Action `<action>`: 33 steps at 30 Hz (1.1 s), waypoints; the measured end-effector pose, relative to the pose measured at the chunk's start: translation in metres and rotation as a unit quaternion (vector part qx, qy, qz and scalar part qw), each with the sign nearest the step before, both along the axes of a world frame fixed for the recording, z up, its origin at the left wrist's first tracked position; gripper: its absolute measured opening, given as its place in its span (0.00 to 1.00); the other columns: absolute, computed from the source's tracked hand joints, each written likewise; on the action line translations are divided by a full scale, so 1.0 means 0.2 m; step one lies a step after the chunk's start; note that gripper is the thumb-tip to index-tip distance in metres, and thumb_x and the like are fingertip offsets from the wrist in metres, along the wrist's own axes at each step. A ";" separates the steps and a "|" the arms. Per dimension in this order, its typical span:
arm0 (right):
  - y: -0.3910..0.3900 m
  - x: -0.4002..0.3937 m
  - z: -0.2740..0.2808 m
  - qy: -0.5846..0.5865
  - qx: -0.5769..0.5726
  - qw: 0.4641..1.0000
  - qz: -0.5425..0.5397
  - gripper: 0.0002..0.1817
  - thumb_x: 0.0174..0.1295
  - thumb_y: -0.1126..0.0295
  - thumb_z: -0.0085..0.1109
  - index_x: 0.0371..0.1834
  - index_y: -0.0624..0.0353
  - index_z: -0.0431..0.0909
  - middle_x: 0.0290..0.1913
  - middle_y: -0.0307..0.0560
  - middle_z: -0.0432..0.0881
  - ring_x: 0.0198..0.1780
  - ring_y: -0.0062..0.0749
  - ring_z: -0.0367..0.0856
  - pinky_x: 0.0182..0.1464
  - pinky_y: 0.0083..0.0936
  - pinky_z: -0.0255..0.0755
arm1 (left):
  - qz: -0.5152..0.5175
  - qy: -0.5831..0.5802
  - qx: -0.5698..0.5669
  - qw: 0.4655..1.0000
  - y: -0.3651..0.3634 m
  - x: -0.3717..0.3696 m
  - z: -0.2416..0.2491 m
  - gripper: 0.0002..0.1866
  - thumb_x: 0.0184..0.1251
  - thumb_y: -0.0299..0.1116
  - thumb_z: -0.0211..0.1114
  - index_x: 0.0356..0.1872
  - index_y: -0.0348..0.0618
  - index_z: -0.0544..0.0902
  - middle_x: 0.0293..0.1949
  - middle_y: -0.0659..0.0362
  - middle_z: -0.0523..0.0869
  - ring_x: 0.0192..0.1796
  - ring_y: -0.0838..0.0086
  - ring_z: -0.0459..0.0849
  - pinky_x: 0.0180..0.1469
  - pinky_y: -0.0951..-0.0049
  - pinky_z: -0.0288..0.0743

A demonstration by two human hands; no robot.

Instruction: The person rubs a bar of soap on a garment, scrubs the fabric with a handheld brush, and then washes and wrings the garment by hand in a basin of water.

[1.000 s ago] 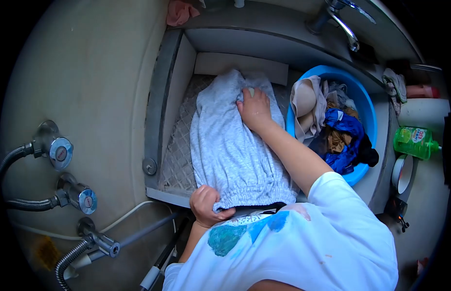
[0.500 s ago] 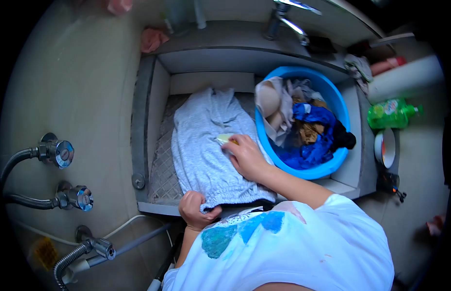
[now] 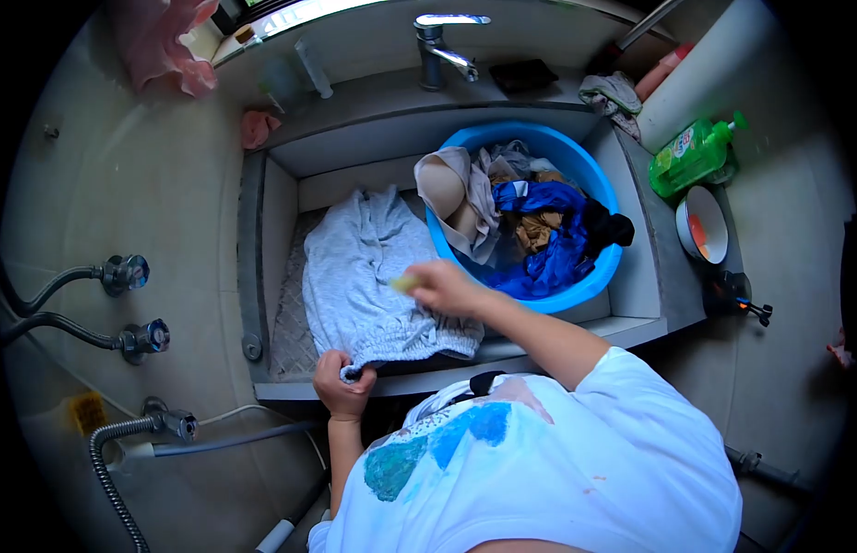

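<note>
Grey elastic-waisted shorts [image 3: 368, 267] lie spread out in the sink, waistband toward me. My left hand [image 3: 343, 382] is closed on the left corner of that waistband, at the sink's front edge. In my right hand [image 3: 449, 288] is a pale yellow-green bar of soap [image 3: 405, 282], pinched between the fingers over the middle of the shorts. Motion blurs this hand a little, and its fingers partly hide the soap. To the right, a blue basin [image 3: 590, 293] holds wet clothes, among them a bright blue garment [image 3: 562, 212] and a beige padded bra [image 3: 444, 189].
The grey sink [image 3: 250, 276] has a ridged floor. Behind it stands a chrome faucet [image 3: 432, 60]. A green pump bottle [image 3: 691, 158] and a white bowl [image 3: 710, 224] sit along the right ledge. Valves with hoses [image 3: 133, 339] stick out from the left wall.
My right hand has lifted slightly off the shorts with the soap and is blurred. My left hand keeps its hold on the waistband. The camera view has shifted, showing more of the back wall.
</note>
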State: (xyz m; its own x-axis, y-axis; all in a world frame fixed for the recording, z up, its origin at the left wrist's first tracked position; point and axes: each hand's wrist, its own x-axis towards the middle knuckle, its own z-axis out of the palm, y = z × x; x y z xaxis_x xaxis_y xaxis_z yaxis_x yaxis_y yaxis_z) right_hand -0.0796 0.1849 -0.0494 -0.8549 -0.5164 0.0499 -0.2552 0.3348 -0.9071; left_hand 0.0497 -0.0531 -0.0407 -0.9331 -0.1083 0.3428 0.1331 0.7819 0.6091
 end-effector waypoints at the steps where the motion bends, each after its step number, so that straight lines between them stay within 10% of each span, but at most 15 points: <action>1: 0.10 -0.01 0.00 0.001 -0.025 0.997 -0.067 0.12 0.56 0.65 0.64 0.36 0.63 0.80 0.33 0.54 0.84 0.36 0.46 0.83 0.42 0.37 0.76 | 0.001 -0.013 0.013 1.000 0.00 0.00 0.02 0.15 0.42 0.35 0.68 0.21 0.41 0.69 0.22 0.52 0.70 0.27 0.54 0.73 0.30 0.60 0.67; 4: 0.52 -0.11 -0.06 -0.047 -0.057 0.973 -0.220 0.17 0.59 0.60 0.66 0.42 0.63 0.81 0.33 0.48 0.84 0.37 0.32 0.84 0.42 0.31 0.77 | 0.017 0.006 0.043 0.999 0.06 0.00 0.10 0.14 0.43 0.32 0.68 0.22 0.40 0.69 0.23 0.52 0.70 0.29 0.55 0.73 0.34 0.60 0.67; 9: 1.12 -0.19 -0.17 -0.020 0.009 0.928 -0.371 0.17 0.62 0.59 0.63 0.42 0.63 0.81 0.36 0.52 0.85 0.38 0.37 0.84 0.43 0.31 0.76 | -0.026 0.038 -0.044 0.998 0.25 0.01 0.30 0.16 0.46 0.26 0.66 0.41 0.41 0.80 0.44 0.53 0.80 0.57 0.52 0.73 0.64 0.54 0.62; 11: 1.22 -0.18 -0.19 0.009 0.117 0.922 -0.370 0.18 0.61 0.58 0.63 0.45 0.63 0.79 0.40 0.59 0.84 0.43 0.53 0.83 0.48 0.39 0.76 | -0.018 0.043 -0.084 0.995 0.34 0.00 0.38 0.16 0.46 0.26 0.66 0.41 0.42 0.81 0.45 0.54 0.81 0.58 0.52 0.73 0.64 0.52 0.60; 19: 1.23 -0.22 0.01 0.000 0.413 0.867 -0.278 0.25 0.54 0.55 0.69 0.47 0.61 0.76 0.44 0.59 0.80 0.50 0.56 0.79 0.49 0.45 0.75 | 0.006 -0.039 -0.160 0.986 0.47 -0.07 0.26 0.23 0.46 0.41 0.76 0.44 0.44 0.82 0.48 0.54 0.82 0.59 0.54 0.74 0.62 0.52 0.62; 22: 1.19 -0.34 0.13 0.148 0.292 0.885 -0.331 0.19 0.56 0.63 0.68 0.45 0.62 0.76 0.44 0.58 0.80 0.48 0.54 0.79 0.47 0.43 0.75 | 0.022 -0.035 -0.178 0.983 0.50 -0.07 0.22 0.26 0.46 0.44 0.76 0.47 0.43 0.81 0.47 0.54 0.81 0.55 0.54 0.76 0.58 0.57 0.66; 30: 0.23 -0.52 0.24 0.132 -0.001 0.983 0.124 0.17 0.58 0.68 0.66 0.49 0.60 0.77 0.45 0.57 0.81 0.45 0.51 0.81 0.48 0.39 0.76 | -0.009 -0.045 -0.072 0.996 0.51 -0.10 0.21 0.22 0.41 0.43 0.80 0.31 0.44 0.77 0.31 0.58 0.79 0.36 0.62 0.77 0.46 0.63 0.64; 33: -0.18 -0.66 0.03 0.057 0.111 0.985 0.117 0.27 0.56 0.60 0.69 0.55 0.64 0.72 0.53 0.61 0.79 0.53 0.52 0.79 0.55 0.43 0.74 | 0.011 -0.061 -0.028 0.998 0.45 -0.08 0.22 0.20 0.41 0.41 0.80 0.31 0.44 0.78 0.30 0.58 0.79 0.34 0.63 0.77 0.44 0.65 0.65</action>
